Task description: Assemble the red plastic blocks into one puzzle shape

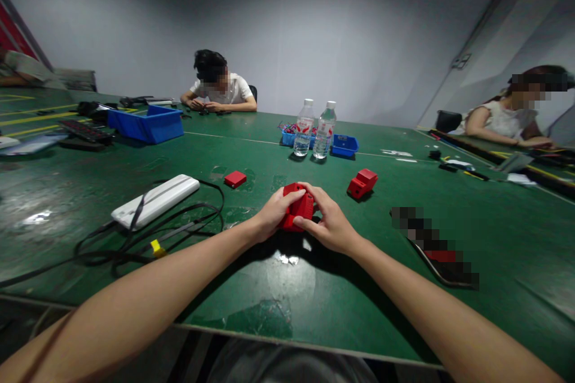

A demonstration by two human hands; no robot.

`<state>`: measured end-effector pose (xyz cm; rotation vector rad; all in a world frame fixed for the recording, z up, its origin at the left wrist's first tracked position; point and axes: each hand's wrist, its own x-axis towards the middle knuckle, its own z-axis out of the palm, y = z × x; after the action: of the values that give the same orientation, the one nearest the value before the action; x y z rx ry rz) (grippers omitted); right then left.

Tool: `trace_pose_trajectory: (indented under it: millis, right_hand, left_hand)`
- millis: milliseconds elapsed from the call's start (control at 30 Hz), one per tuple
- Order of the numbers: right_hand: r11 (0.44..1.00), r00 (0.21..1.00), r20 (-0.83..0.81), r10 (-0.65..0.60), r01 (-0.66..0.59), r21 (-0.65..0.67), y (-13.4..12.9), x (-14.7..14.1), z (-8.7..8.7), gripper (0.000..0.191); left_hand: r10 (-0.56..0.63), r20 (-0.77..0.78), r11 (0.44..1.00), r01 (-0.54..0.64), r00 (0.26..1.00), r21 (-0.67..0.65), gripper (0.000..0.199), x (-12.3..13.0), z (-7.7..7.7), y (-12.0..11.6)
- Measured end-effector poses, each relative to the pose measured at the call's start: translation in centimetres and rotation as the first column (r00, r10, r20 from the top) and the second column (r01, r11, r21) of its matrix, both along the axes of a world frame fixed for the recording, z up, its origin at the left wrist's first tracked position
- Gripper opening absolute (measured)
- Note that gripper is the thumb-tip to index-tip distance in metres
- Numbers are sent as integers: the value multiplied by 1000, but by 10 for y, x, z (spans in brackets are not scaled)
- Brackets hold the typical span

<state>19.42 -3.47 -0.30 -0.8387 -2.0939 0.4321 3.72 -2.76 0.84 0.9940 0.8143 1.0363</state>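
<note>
A red part (302,206) with small holes is held between both hands, just above the green table (251,275). My left hand (274,212) grips its left side, thumb across the top. My right hand (327,220) closes round its right side, with fingertips at the top and thumb low on the near face. Its underside is hidden. A flat red block (235,179) lies to the left beyond my hands. Another red piece, stepped in shape (362,184), lies to the right.
A white power bank (156,201) with looped black cables is at left. Two water bottles (304,128) stand by small blue bins (345,145). A larger blue bin (146,124) is farther left, a dark flat object (433,248) at right. Other people sit around the table.
</note>
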Motion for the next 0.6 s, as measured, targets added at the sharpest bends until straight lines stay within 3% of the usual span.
trace_pose_trajectory:
  millis: [600]
  right_hand:
    - [1000,999,27,-20,19,23,0,0,-2,66]
  left_hand:
    - [-4,-18,1000,4,1000,-4,35,-2,-2,1]
